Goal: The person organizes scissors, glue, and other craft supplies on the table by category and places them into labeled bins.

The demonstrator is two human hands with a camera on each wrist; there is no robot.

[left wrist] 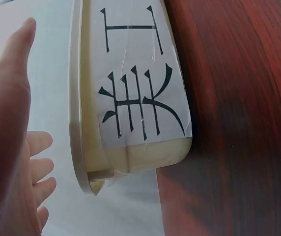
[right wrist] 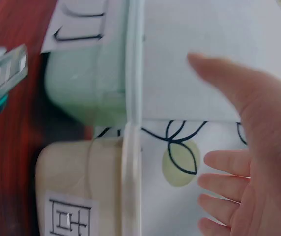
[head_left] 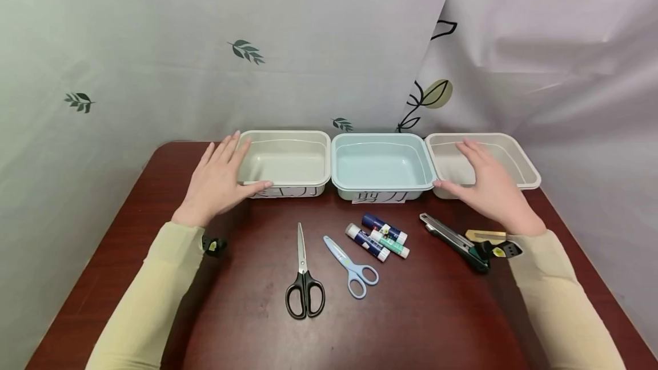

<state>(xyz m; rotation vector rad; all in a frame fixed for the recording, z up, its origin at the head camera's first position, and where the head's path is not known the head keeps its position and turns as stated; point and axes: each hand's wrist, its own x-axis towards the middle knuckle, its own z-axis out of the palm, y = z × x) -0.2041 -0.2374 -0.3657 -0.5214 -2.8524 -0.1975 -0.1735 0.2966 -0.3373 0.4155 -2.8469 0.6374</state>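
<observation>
Over the left end of a cream bin point(head_left: 292, 184), my left hand point(head_left: 213, 183) is held with straight, spread fingers. It grips nothing, and the left wrist view shows its thumb point(left wrist: 17, 49) apart from the bin's rim. My right hand point(head_left: 490, 190) hovers over a beige bin point(head_left: 530, 180) with its thumb spread, also holding nothing. Between these bins stands a light blue bin point(head_left: 382, 188). A green-black utility knife point(head_left: 452, 237) and a yellow cutter point(head_left: 485, 236) lie below my right hand, the cutter partly hidden by the wrist strap.
Black-handled scissors point(head_left: 302, 267) and light blue scissors point(head_left: 349, 264) lie on the dark red table point(head_left: 247, 313). Several glue sticks point(head_left: 367, 242) are clustered right of them. Paper labels point(head_left: 379, 197) with characters are on the bin fronts. A leaf-patterned cloth point(head_left: 308, 44) hangs behind.
</observation>
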